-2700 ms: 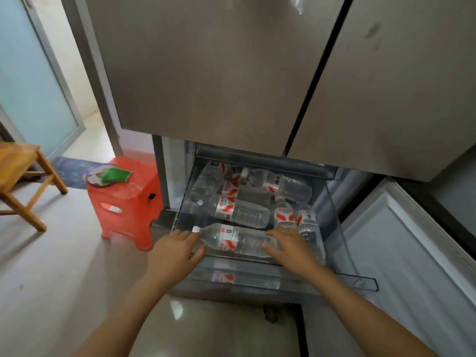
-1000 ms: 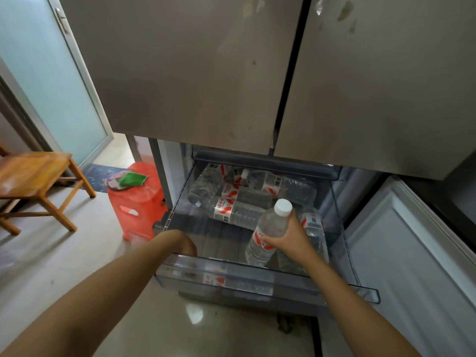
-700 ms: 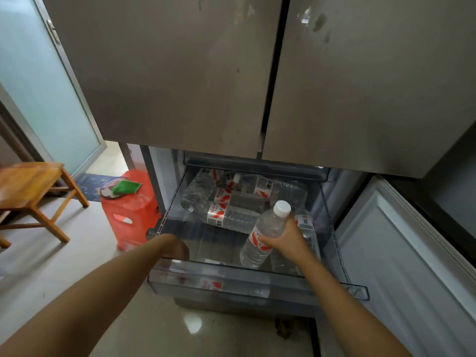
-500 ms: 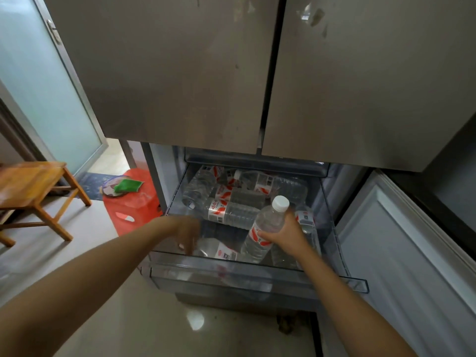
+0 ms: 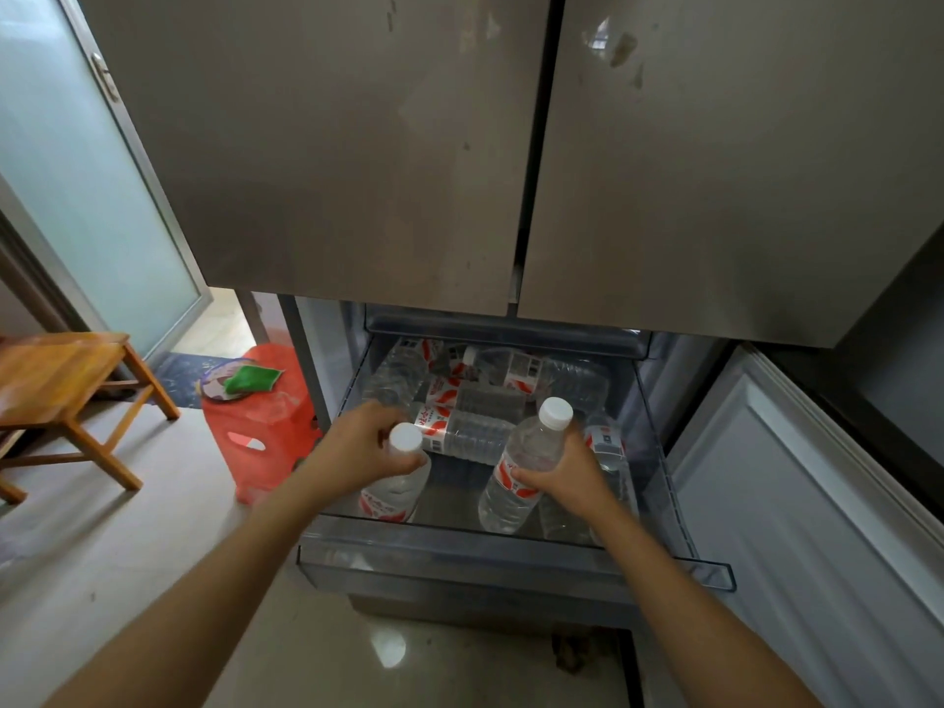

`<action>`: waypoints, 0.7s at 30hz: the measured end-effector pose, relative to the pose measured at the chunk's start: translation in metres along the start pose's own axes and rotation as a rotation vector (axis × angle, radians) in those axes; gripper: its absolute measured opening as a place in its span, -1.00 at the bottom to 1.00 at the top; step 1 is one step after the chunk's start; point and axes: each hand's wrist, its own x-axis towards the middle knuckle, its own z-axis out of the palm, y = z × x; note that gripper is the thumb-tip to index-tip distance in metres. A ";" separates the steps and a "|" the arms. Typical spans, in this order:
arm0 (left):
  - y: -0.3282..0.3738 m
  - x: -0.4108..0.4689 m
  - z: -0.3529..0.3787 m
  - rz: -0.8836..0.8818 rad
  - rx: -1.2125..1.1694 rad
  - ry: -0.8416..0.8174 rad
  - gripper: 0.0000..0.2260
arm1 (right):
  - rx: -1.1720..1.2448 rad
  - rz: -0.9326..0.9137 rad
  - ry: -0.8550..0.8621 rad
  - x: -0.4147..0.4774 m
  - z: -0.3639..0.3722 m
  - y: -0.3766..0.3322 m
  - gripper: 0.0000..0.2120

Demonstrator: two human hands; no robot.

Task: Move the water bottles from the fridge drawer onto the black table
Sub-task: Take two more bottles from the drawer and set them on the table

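The clear fridge drawer (image 5: pixel 511 559) is pulled out below the steel doors. My left hand (image 5: pixel 357 452) grips a water bottle (image 5: pixel 396 490) near its white cap, holding it upright over the drawer's front left. My right hand (image 5: pixel 567 477) holds a second bottle (image 5: pixel 521 467) around its middle, cap up and tilted slightly right. Several more bottles (image 5: pixel 475 431) with red-and-white labels lie on their sides at the drawer's back, and another lies along the right wall behind my right hand. The black table is out of view.
An orange plastic stool (image 5: pixel 260 426) with a plate and a green cloth (image 5: pixel 250 378) stands left of the fridge. A wooden stool (image 5: pixel 66 390) sits further left by a frosted glass door (image 5: pixel 76 186). The open lower fridge door (image 5: pixel 817 528) stands at the right.
My left hand reached into the drawer's front left, took hold of a lying bottle and raised it upright. My right hand keeps its bottle upright, almost in the same place.
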 end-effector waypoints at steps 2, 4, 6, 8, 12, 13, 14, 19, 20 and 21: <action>-0.010 -0.009 0.022 -0.102 -0.148 0.135 -0.52 | 0.002 -0.001 -0.004 0.001 0.000 0.001 -0.33; -0.017 -0.014 0.040 -0.207 -0.187 0.199 -0.45 | 0.004 -0.002 -0.009 0.002 0.001 0.002 -0.36; -0.022 -0.017 0.049 -0.266 -0.231 0.253 -0.33 | -0.003 0.001 -0.011 0.003 0.003 0.003 -0.34; -0.022 -0.018 0.048 -0.320 -0.310 0.286 -0.19 | -0.004 0.002 -0.009 0.003 0.003 0.003 -0.34; -0.022 -0.019 0.052 -0.391 -0.268 0.296 0.01 | 0.000 -0.007 -0.012 0.003 0.004 0.003 -0.31; -0.021 -0.022 0.055 -0.383 -0.252 0.315 -0.01 | 0.002 -0.005 -0.013 0.002 0.004 0.002 -0.31; -0.020 -0.024 0.057 -0.364 -0.254 0.342 -0.05 | 0.004 -0.003 -0.015 0.002 0.004 0.002 -0.32; -0.012 -0.032 0.057 -0.287 -0.297 0.463 -0.25 | 0.006 -0.015 -0.008 0.001 0.005 0.000 -0.33; -0.011 -0.033 0.057 -0.286 -0.315 0.473 -0.27 | 0.004 -0.019 -0.005 0.000 0.005 -0.002 -0.33; -0.012 -0.032 0.056 -0.285 -0.343 0.484 -0.28 | 0.002 -0.021 -0.002 0.001 0.004 -0.003 -0.33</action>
